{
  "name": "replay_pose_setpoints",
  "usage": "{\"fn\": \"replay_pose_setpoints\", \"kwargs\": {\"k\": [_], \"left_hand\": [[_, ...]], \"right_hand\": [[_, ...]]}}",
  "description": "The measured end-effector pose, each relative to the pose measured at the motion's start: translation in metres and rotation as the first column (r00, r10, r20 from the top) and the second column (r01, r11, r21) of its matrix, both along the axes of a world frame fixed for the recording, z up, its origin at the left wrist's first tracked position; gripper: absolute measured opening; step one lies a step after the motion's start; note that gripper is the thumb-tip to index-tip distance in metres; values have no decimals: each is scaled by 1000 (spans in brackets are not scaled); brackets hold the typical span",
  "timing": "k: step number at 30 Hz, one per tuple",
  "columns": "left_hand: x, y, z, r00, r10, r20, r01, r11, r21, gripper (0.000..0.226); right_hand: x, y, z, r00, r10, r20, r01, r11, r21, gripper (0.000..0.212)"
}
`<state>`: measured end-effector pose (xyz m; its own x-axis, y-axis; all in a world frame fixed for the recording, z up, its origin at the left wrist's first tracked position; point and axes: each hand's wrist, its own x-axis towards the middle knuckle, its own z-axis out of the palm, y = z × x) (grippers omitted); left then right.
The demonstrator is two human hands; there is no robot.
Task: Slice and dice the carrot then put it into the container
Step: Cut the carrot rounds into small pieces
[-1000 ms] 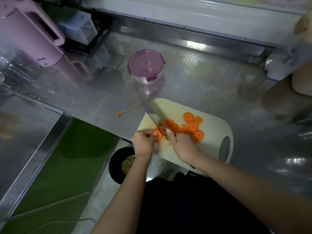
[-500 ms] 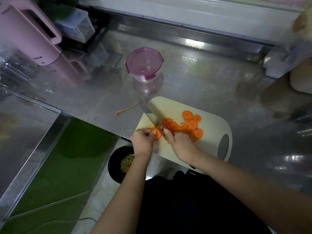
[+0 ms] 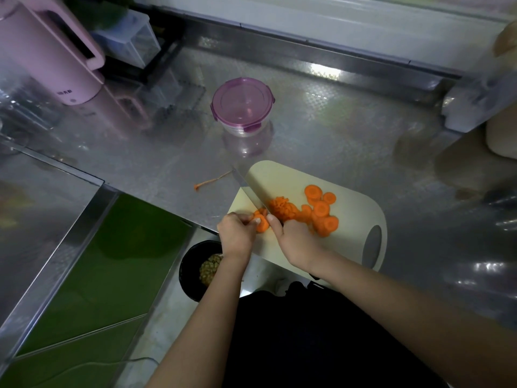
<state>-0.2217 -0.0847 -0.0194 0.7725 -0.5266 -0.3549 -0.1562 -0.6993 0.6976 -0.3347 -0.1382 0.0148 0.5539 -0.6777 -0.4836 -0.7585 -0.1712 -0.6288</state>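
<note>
A cream cutting board (image 3: 349,233) lies at the counter's front edge. On it are round carrot slices (image 3: 321,208) and a small heap of diced carrot (image 3: 282,207). My left hand (image 3: 237,233) pinches a carrot piece (image 3: 261,224) at the board's left end. My right hand (image 3: 293,239) grips a knife, forefinger along the spine; its blade (image 3: 249,189) angles up-left and meets the carrot beside my left fingers. The handle is hidden in my fist. A clear round container with a closed purple lid (image 3: 242,103) stands behind the board.
A pink kettle (image 3: 47,54) stands at the back left of the steel counter (image 3: 363,121). A carrot tail (image 3: 212,180) lies left of the board. Below the counter edge is a black bin (image 3: 195,270) with scraps. A white appliance (image 3: 481,107) sits at the right.
The knife blade has shifted slightly between cuts on the carrot piece, which my left hand keeps pinching. The view has drifted a little; the slices lie unchanged.
</note>
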Motion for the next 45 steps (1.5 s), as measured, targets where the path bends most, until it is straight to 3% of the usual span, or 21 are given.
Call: {"fn": "replay_pose_setpoints", "kwargs": {"k": [8, 15, 23, 37, 45], "left_hand": [[0, 1, 3, 999, -35, 31, 34, 999, 34, 16], [-4, 0, 7, 999, -42, 32, 42, 999, -5, 9], [-4, 1, 7, 1000, -22, 18, 22, 1000, 2, 15], [-5, 2, 10, 999, -37, 9, 37, 999, -7, 10], [-3, 1, 6, 1000, 10, -29, -10, 1000, -27, 13]], "right_hand": [[3, 1, -8, 1000, -3, -3, 3, 999, -34, 59], [-1, -16, -6, 998, -58, 40, 53, 993, 102, 66], [-9, -18, -4, 983, -132, 131, 119, 988, 103, 65], [-21, -6, -1, 986, -78, 146, 60, 991, 123, 61], [-16, 1, 0, 993, -32, 110, 34, 999, -16, 65]]}}
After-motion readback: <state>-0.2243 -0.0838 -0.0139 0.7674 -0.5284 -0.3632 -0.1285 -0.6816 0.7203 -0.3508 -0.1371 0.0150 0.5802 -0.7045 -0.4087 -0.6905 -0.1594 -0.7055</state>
